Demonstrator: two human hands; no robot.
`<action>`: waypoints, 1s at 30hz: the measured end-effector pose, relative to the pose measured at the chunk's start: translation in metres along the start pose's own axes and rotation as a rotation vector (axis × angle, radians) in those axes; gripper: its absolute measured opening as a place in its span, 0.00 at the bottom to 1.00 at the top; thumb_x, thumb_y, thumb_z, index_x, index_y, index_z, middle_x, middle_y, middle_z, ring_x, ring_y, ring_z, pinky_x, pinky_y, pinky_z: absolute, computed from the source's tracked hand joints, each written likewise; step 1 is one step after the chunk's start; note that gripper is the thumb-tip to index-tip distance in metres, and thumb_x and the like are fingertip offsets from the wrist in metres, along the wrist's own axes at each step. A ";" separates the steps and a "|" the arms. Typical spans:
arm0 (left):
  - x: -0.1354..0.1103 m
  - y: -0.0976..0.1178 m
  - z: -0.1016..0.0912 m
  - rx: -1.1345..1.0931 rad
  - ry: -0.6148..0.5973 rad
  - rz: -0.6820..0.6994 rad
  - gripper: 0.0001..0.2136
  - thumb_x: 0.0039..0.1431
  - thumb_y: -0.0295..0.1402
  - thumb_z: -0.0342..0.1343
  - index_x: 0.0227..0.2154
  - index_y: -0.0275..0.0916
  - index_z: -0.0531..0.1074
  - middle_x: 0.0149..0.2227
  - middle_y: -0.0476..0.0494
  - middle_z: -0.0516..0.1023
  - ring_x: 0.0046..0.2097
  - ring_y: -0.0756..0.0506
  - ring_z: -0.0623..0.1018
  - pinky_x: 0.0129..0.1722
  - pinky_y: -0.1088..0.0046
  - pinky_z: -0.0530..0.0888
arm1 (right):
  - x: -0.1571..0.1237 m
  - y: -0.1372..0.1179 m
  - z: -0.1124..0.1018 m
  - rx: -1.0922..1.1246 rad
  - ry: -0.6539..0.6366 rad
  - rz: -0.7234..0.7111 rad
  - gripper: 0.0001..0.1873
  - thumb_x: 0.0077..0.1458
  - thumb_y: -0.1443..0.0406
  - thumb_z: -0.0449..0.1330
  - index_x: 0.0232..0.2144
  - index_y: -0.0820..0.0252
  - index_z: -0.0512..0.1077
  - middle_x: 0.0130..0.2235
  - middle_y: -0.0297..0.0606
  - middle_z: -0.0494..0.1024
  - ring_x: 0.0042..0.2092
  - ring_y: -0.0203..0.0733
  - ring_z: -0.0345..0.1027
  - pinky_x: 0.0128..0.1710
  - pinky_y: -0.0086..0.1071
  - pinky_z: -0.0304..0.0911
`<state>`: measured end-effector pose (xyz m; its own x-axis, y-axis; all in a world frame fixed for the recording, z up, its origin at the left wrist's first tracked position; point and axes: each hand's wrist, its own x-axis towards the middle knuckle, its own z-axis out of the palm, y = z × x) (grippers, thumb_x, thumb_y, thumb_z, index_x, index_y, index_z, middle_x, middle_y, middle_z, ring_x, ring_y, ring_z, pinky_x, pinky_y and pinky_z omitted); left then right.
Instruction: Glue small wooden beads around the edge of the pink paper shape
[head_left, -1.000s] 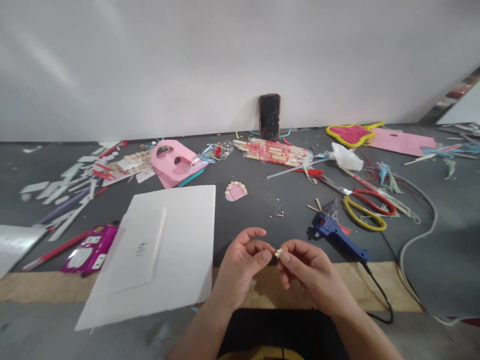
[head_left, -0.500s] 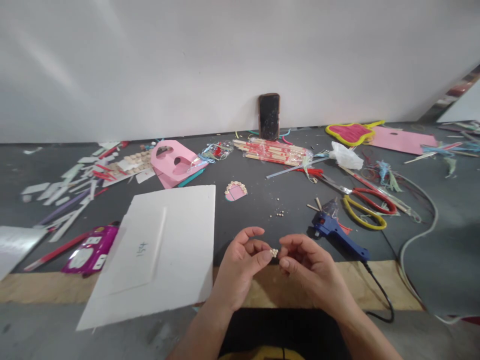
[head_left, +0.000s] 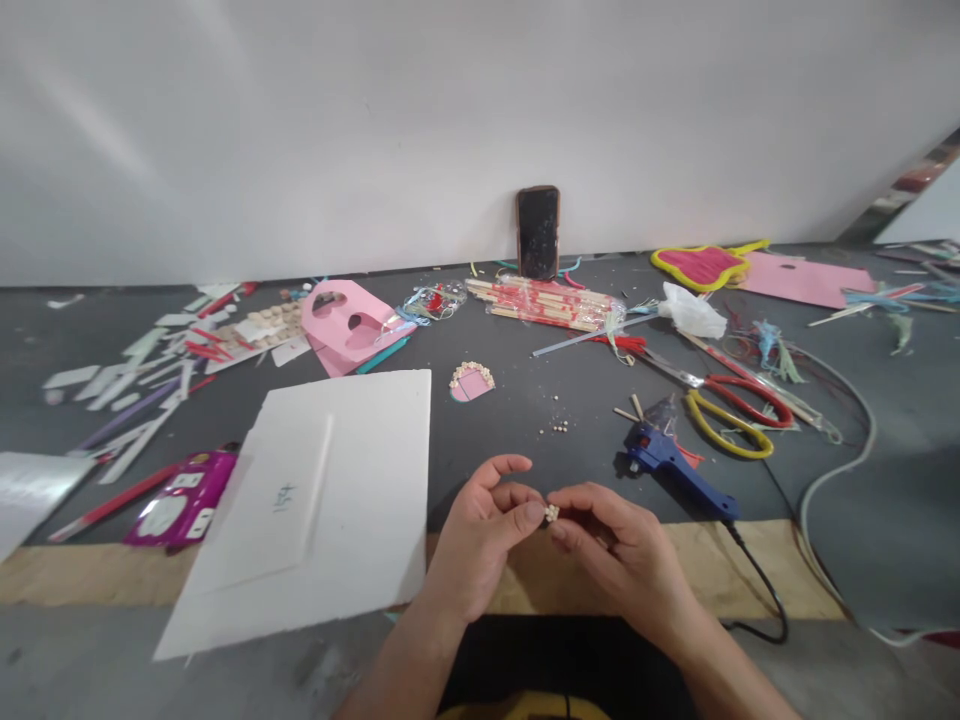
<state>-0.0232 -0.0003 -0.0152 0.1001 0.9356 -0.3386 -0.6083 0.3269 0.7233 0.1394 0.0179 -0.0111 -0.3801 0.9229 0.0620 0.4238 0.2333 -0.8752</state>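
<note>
Between thumb and finger, my left hand [head_left: 487, 530] pinches a small cluster of cream wooden pieces [head_left: 552, 513]. The thumb and fingertips of my right hand [head_left: 622, 545] close on the cluster's other side. Beyond my hands lie several loose wooden bits [head_left: 559, 427] on the dark table. Farther off rests a small pink card piece [head_left: 472, 384] with a rounded edge, an arch of cream pieces fixed along its top. To the right of my right hand lies a blue glue gun [head_left: 679, 470], its tip pointing away from me.
Scissors [head_left: 731, 400] with red and yellow handles lie beyond the glue gun. White foam boards [head_left: 360, 500] cover the left front. A phone [head_left: 538, 232] leans on the wall behind bundled wooden sticks [head_left: 547, 303]. A pink cut-out [head_left: 351, 325] and scraps sit back left.
My right hand has moved left, and its fingertips have come onto the small cluster. My left hand stays almost still. The things on the table have not moved.
</note>
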 end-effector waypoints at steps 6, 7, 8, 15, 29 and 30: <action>0.001 -0.001 -0.001 -0.003 -0.009 -0.009 0.19 0.51 0.28 0.64 0.44 0.37 0.66 0.26 0.52 0.75 0.31 0.54 0.73 0.36 0.77 0.66 | 0.001 -0.001 0.000 -0.038 -0.004 -0.026 0.06 0.57 0.62 0.58 0.37 0.54 0.73 0.31 0.35 0.77 0.28 0.35 0.69 0.27 0.27 0.63; 0.001 -0.001 -0.002 -0.002 -0.009 -0.013 0.19 0.51 0.28 0.64 0.44 0.37 0.65 0.27 0.51 0.76 0.31 0.54 0.73 0.36 0.77 0.66 | 0.001 -0.001 -0.001 -0.046 -0.001 -0.041 0.06 0.58 0.62 0.58 0.37 0.54 0.73 0.32 0.34 0.77 0.29 0.35 0.69 0.28 0.27 0.64; 0.001 -0.001 -0.002 0.002 -0.009 -0.019 0.19 0.51 0.29 0.64 0.45 0.37 0.65 0.28 0.50 0.76 0.31 0.53 0.73 0.36 0.77 0.66 | 0.002 -0.001 -0.001 -0.053 0.002 -0.061 0.06 0.58 0.63 0.58 0.38 0.54 0.73 0.32 0.34 0.78 0.30 0.35 0.70 0.30 0.27 0.64; 0.001 0.001 -0.001 0.048 0.014 -0.047 0.22 0.49 0.27 0.65 0.45 0.38 0.64 0.27 0.53 0.76 0.30 0.54 0.73 0.36 0.77 0.67 | 0.000 0.002 0.002 -0.102 0.059 -0.197 0.10 0.58 0.67 0.58 0.43 0.54 0.70 0.36 0.33 0.77 0.33 0.33 0.71 0.33 0.25 0.65; 0.001 -0.003 -0.004 0.003 0.001 -0.005 0.19 0.52 0.30 0.63 0.46 0.37 0.64 0.29 0.49 0.77 0.31 0.53 0.74 0.37 0.76 0.67 | 0.003 0.000 0.001 -0.117 0.076 -0.164 0.05 0.57 0.67 0.58 0.38 0.54 0.71 0.32 0.29 0.76 0.30 0.31 0.69 0.30 0.22 0.62; 0.001 -0.003 -0.005 0.005 -0.005 0.003 0.19 0.53 0.31 0.63 0.46 0.37 0.64 0.29 0.49 0.77 0.32 0.53 0.74 0.38 0.76 0.67 | 0.002 0.000 0.000 -0.112 0.080 -0.158 0.06 0.57 0.67 0.59 0.38 0.53 0.71 0.32 0.29 0.77 0.30 0.31 0.69 0.30 0.22 0.63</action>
<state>-0.0253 -0.0012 -0.0202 0.1020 0.9371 -0.3339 -0.6050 0.3249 0.7269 0.1381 0.0200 -0.0112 -0.3844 0.8924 0.2364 0.4547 0.4059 -0.7928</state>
